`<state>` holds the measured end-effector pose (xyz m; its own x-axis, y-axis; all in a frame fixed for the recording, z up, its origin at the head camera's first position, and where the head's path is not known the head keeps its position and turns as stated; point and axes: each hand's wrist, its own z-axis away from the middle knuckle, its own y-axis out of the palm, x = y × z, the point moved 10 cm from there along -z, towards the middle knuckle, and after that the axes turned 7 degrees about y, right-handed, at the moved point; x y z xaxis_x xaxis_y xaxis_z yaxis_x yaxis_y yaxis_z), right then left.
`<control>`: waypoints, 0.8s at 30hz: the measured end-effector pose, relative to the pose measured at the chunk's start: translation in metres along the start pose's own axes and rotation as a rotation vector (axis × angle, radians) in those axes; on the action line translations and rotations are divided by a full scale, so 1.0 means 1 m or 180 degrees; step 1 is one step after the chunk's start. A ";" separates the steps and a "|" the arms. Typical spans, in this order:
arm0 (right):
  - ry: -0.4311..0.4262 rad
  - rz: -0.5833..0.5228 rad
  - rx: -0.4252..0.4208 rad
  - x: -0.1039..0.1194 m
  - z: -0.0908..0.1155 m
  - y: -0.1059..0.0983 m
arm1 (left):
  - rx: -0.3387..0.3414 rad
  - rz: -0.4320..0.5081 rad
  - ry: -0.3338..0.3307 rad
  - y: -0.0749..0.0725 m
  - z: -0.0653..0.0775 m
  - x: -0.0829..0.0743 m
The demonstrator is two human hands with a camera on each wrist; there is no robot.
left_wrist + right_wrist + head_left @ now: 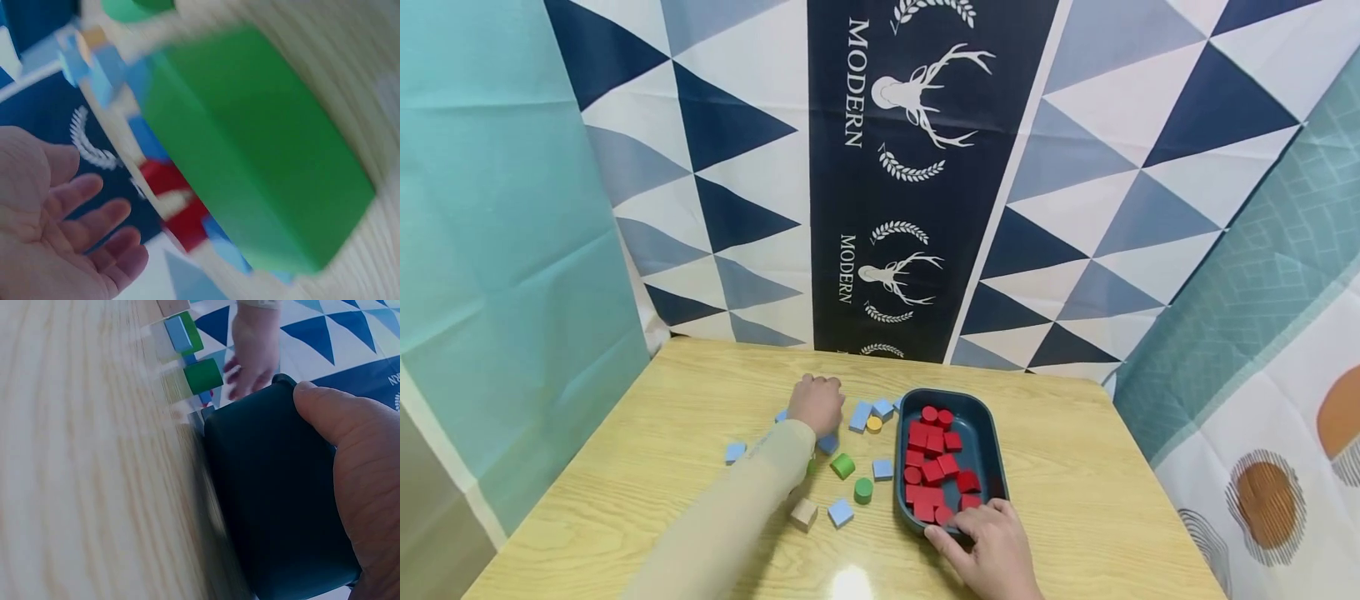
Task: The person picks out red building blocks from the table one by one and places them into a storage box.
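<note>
A dark teal tray (983,437) on the wooden table holds several red blocks (931,468). My right hand (981,542) grips the tray's near rim; in the right wrist view its thumb (350,444) presses on the tray's outer wall (275,506). My left hand (816,404) hovers over loose blocks left of the tray, with a blue block (827,444) just beneath the wrist. Seen from the left wrist, its fingers (94,219) are spread and hold nothing. A blurred green block (250,156) and a red block (175,200) lie close to them.
Scattered left of the tray are blue blocks (860,415), a yellow cylinder (874,423), a green block (842,465), a green cylinder (863,489) and a plain wooden cube (802,514). Patterned curtains hang behind and beside the table (1112,500).
</note>
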<state>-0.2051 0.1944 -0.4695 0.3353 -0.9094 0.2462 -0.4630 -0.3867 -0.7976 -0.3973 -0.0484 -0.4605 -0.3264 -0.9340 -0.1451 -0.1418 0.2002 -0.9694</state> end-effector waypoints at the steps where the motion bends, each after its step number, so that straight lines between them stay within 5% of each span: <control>1: -0.0007 0.0004 -0.0010 0.000 0.001 0.000 | 0.0103 -0.0127 -0.0026 0.004 -0.002 0.006; 10: -0.0143 0.0031 -0.0129 0.002 0.001 0.000 | 0.0438 -0.0264 -0.0165 0.032 -0.013 0.022; 19: -0.0045 -0.0041 -0.0052 0.000 0.000 0.000 | 0.0334 -0.0376 -0.0188 0.029 -0.011 0.023; 24: -0.0116 -0.0043 -0.0136 -0.002 -0.001 -0.002 | 0.0156 -0.0066 -0.0126 0.022 -0.015 0.013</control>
<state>-0.2057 0.1966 -0.4675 0.3711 -0.8981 0.2361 -0.4924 -0.4059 -0.7699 -0.4182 -0.0515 -0.4809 -0.2866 -0.9490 -0.1316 -0.1019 0.1668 -0.9807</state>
